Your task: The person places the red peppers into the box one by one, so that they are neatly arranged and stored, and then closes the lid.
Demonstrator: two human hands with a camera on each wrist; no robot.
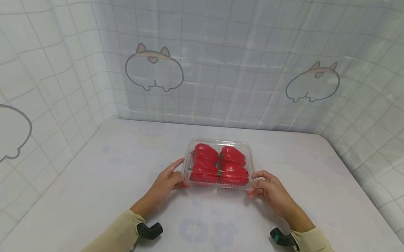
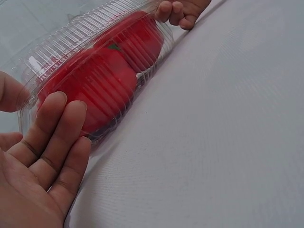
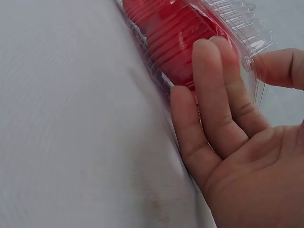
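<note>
A clear plastic clamshell box [image 1: 222, 142] with several red bell peppers [image 1: 234, 174] inside sits on the white-covered table, its lid lying over them. My left hand [image 1: 167, 183] holds the box's near left corner, with one finger stretched along the side. At the near right corner, my right hand [image 1: 269, 190] grips the edge in a similar way. In the left wrist view, the left fingers [image 2: 52, 137] lie against the ribbed plastic wall. The right wrist view has the right fingers [image 3: 209, 80] against the wall and another digit at the rim. The peppers' undersides are hidden.
A pale tablecloth [image 1: 208, 225] with faint prints covers the table. Grid-patterned curtains [image 1: 228, 64] with cartoon animal drawings enclose the back and both sides. Dark devices [image 1: 150, 230] are worn at both wrists, next to beige sleeves [image 1: 115, 236].
</note>
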